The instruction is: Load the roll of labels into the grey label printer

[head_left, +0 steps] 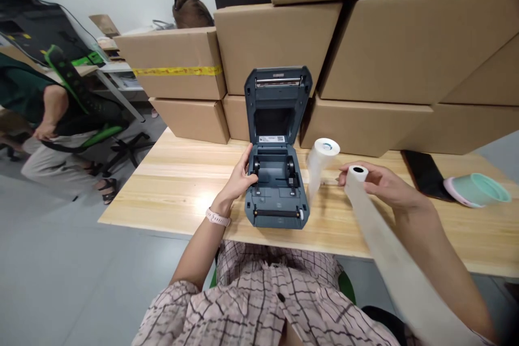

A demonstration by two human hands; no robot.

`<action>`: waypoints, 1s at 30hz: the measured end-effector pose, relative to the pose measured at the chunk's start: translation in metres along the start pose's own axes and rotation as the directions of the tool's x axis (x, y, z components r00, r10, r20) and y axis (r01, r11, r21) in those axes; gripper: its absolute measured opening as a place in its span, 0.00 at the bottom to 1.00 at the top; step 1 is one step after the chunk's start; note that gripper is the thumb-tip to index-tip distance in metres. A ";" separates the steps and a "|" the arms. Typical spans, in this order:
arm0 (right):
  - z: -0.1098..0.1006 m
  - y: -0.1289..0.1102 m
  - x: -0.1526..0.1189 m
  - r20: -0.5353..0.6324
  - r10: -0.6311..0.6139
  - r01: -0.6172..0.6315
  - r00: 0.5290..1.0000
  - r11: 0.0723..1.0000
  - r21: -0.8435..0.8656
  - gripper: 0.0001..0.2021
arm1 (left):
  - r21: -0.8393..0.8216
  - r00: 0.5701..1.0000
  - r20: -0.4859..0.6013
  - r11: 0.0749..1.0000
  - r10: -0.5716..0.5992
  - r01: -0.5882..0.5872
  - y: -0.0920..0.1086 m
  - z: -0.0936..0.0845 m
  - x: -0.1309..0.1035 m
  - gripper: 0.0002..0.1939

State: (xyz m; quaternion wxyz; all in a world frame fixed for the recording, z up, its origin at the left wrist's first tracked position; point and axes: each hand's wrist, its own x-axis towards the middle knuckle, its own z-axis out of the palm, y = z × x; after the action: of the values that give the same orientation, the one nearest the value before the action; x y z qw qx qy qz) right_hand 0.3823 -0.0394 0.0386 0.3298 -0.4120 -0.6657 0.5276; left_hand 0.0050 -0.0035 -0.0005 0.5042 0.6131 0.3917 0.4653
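Right hand (387,184) pinching a white paper roll (352,179), just above the table and right of the printer (273,194), its loose strip (399,259) streaming down beside the forearm! Over on the left, the other hand (238,177) lies spread against the printer's left side, thumb over the rim, lid standing open. Between printer and right hand, a second roll (321,153). Further right, a dark phone (425,174) beside a green cup (478,189); behind, stacked cartons (275,38) on the wooden table (178,184).
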 end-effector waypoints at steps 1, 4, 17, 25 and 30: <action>0.010 -0.019 0.005 0.086 -0.087 0.093 0.992 0.993 -0.069 0.22 | -0.001 1.000 -0.001 1.000 -0.002 0.002 0.001 0.000 0.000 0.56; 0.054 -0.067 0.031 0.258 -0.207 0.297 0.944 0.874 -0.385 0.21 | -0.004 1.000 0.006 1.000 -0.001 0.001 0.003 0.000 -0.001 0.55; 0.129 -0.057 0.116 0.357 -0.050 0.345 0.933 0.416 -0.841 0.16 | -0.047 0.999 0.000 0.997 -0.054 0.054 0.004 0.002 0.001 0.57; 0.135 -0.056 0.062 0.300 -0.315 0.427 0.901 0.510 -0.747 0.16 | -0.054 0.999 -0.024 0.998 -0.027 0.025 0.002 0.005 0.000 0.56; 0.152 -0.045 0.018 0.203 -0.436 0.411 0.877 0.460 -0.787 0.15 | -0.060 1.000 -0.028 0.998 0.014 -0.015 -0.002 0.006 -0.001 0.53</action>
State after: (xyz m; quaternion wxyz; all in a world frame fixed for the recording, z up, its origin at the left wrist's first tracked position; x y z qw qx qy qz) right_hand 0.2322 -0.0936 0.0482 0.2334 -0.3447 -0.9073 0.0594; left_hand 0.0107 -0.0053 -0.0025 0.5136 0.5941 0.3799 0.4888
